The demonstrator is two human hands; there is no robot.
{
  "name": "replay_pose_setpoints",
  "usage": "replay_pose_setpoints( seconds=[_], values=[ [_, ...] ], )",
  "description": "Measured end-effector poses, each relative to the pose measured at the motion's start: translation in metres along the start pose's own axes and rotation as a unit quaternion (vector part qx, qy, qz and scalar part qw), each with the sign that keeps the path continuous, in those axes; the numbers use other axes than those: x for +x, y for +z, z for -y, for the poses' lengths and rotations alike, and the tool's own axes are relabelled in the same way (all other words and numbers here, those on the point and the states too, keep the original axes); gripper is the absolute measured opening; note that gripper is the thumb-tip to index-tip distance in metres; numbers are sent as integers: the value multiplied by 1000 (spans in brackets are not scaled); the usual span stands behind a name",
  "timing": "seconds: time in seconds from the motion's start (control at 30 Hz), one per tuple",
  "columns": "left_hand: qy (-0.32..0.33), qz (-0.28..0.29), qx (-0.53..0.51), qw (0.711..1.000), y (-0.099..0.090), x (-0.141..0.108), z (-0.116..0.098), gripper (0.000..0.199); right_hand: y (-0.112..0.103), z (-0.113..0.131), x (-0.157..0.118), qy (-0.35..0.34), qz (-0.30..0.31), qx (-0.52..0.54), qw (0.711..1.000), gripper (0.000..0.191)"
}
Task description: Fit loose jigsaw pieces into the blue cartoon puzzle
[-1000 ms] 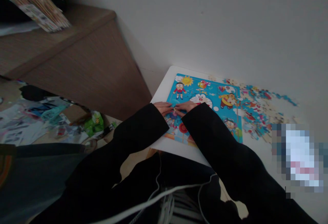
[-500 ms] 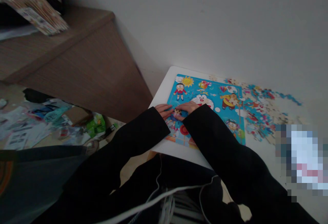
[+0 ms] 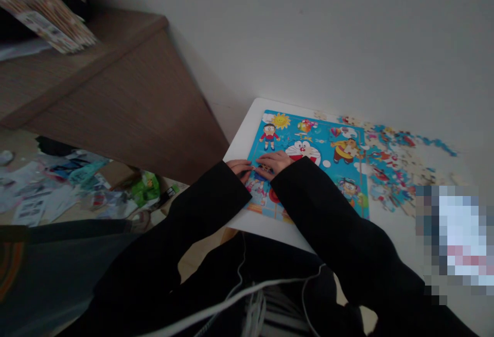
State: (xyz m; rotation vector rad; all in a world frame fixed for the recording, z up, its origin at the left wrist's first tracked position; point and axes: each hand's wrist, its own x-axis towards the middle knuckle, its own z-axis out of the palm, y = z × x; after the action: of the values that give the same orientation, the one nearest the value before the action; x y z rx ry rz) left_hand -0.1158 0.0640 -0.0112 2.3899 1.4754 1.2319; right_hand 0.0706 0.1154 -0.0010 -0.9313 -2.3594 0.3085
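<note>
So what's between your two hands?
In the head view, a small cartoon figure on the blue jigsaw puzzle lies between the left hand and right hand, partly hidden by them.

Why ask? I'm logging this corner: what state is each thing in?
Left hand: resting flat on the puzzle's edge.
Right hand: resting on the puzzle, beside the left hand.
Doraemon jigsaw puzzle: lying flat, assembled where visible.
Loose jigsaw pieces: scattered right of the puzzle.
White table: bearing the puzzle.
Papers: strewn on the floor.

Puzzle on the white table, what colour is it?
A bright blue cartoon jigsaw puzzle, best in the head view.
</note>
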Motion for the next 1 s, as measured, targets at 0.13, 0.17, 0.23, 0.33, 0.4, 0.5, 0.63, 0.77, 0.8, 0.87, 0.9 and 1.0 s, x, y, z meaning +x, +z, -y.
replay_pose_setpoints(
  seconds=[0.13, 0.17, 0.23, 0.33, 0.4, 0.5, 0.63, 0.77, 0.8, 0.87, 0.9, 1.0],
  values=[
    [-19, 17, -4, 1000, 0, -4, -1, 18, 6, 4, 0, 0, 4, 8, 1000, 29],
    [-19, 18, -4, 1000, 0, -4, 0, 20, 7, 5, 0, -1, 5, 6, 1000, 29],
    [-12, 28, 1, 1000, 0, -6, 1, 25, 5, 7, 1, 2, 0, 1, 1000, 28],
    [14, 46, 10, 999, -1, -8, 4, 27, -8, 6, 1, 10, -38, 4, 999, 31],
    [31, 49, 10, 998, -1, -8, 6, 26, -20, 3, -4, 9, -61, 14, 998, 31],
    [48, 53, 13, 997, -1, -8, 8, 26, -34, 1, -18, 1, -43, 3, 999, 28],
    [47, 73, 43, 995, 0, -6, 8, 27, -32, 9, -41, -22, 0, -60, 998, 29],
    [50, 90, 35, 994, 1, -5, 8, 26, -22, 16, -47, -60, -3, -100, 993, 29],
    [54, 86, 25, 995, 2, -5, 9, 27, -20, 16, -47, -72, -8, -102, 992, 28],
    [61, 74, 6, 995, 3, -5, 9, 27, -17, 14, -46, -89, -18, -107, 990, 28],
    [61, 68, 1, 996, 3, -5, 8, 27, -16, 13, -45, -94, -20, -109, 989, 28],
    [42, 54, 11, 998, 5, -5, 5, 27, -15, 11, -45, -99, 1, -93, 991, 29]
  ],
)
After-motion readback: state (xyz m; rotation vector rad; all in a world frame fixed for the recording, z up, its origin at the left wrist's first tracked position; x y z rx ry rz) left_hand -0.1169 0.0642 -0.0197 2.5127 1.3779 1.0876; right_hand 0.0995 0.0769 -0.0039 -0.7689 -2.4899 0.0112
